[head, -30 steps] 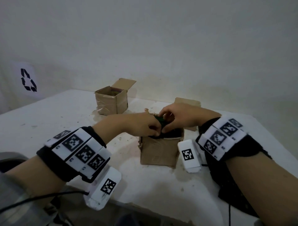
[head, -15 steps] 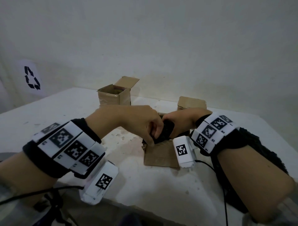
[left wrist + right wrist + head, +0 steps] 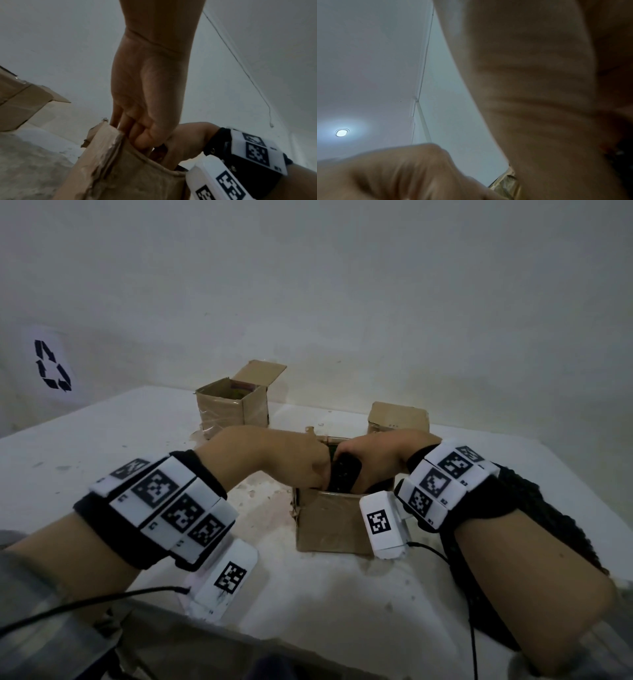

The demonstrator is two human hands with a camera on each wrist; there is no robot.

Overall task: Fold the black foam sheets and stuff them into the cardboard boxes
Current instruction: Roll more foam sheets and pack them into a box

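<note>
While both hands crowd the mouth of the nearest cardboard box [image 3: 334,522], the folded black foam sheet [image 3: 344,477] stands between them, its lower part already below the rim and its rounded top sticking out above it. The left hand [image 3: 291,462] reaches in from the left with its fingers [image 3: 137,129] curled down past the box's near left corner, apparently bearing on the foam and perhaps spreading the wall so the wad can slide; whether they truly pinch the foam I cannot tell, since the foam is hidden in the left wrist view. The right hand [image 3: 375,460] comes from the right with its fingers bent over the foam's far side, pressing it down and keeping the fold from springing open; the right wrist view is too blurred to confirm more. Judging by this, the step in hand is the stuffing of this box, partly done. The box stands on the white table [image 3: 102,440], near its front edge, probably kept close for leverage. Two more cardboard boxes wait farther back: an open box [image 3: 233,412] at far left with its flap up, and a smaller box [image 3: 399,419] at far right. A recycling symbol [image 3: 52,370] marks the wall at left.
</note>
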